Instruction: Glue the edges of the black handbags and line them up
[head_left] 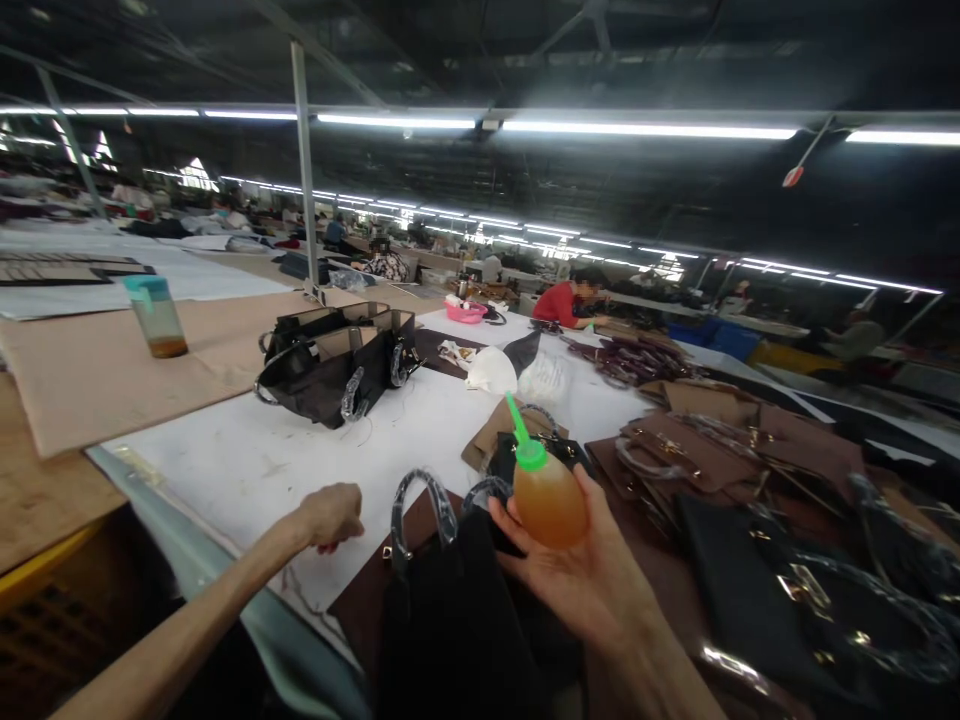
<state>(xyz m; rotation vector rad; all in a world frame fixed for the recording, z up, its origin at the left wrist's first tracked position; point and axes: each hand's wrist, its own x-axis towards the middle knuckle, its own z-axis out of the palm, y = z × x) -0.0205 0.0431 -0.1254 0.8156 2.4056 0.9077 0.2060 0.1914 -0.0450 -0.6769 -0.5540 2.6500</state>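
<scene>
Head view: right hand [577, 570] has the squeeze bottle [551, 505], fingers and thumb wrapped round its lower body, a partial curl rather than a full fist. Bottle's held above the near black bag [454, 620], right of its plastic-wrapped handles. Amber liquid through most of the body, clear walls, green cap [531, 455] on. Nozzle [517, 420] points up and a bit left, away from the person; long axis leans, upper left to lower right. Left hand [334, 515] is curled nearly closed over the white surface [225, 455], well apart from the bottle; from here I can't tell if it's gripping anything. Other containers: teal-lidded jar [159, 325] on the tan sheet [232, 345], shallow brown liquid at the bottom; pink basket [466, 313] farther back, small items inside, too small to ID. Black bags [330, 380] mid-surface are open on top, tan interior showing. Yellow crate [37, 610] lower left, contents too dark to read. Brown bags [697, 450] piled to the right.
</scene>
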